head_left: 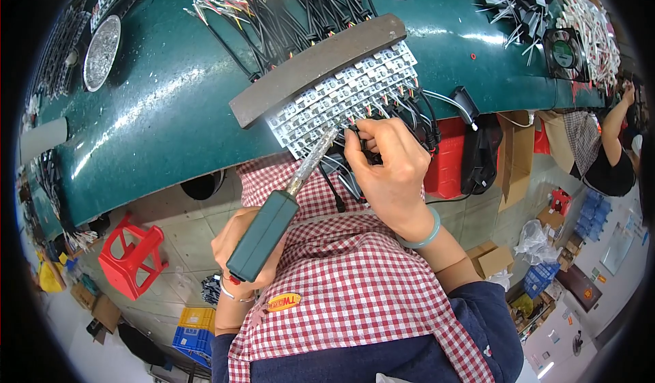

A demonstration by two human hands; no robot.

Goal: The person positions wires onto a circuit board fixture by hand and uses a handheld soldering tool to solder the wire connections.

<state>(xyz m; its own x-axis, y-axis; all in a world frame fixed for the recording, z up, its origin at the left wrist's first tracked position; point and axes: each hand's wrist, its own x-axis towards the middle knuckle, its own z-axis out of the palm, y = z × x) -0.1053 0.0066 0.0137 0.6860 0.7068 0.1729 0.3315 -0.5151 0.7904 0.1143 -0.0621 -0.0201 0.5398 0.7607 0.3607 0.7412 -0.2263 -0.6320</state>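
Observation:
My left hand [229, 241] is wrapped round the dark green body of a soldering gun [265, 234]. Its long metal barrel slants up to the near edge of a white circuit board panel [341, 96], the tip beside my right fingertips. With thumb and forefinger pinched, my right hand [392, 161] holds a thin wire at that edge; the fingers partly hide it. Short wires and black cables [339, 195] hang from the panel's near side over the table edge. Across the panel's far part lies a heavy dark grey bar [317, 69].
Beyond the bar lie many black cables [300, 21] with bared coloured ends. A round metal dish [102, 53] is at the left; a small fan [563, 52] and piled wires lie far right. A red stool [132, 257] stands below left. Another person [607, 144] is at the right.

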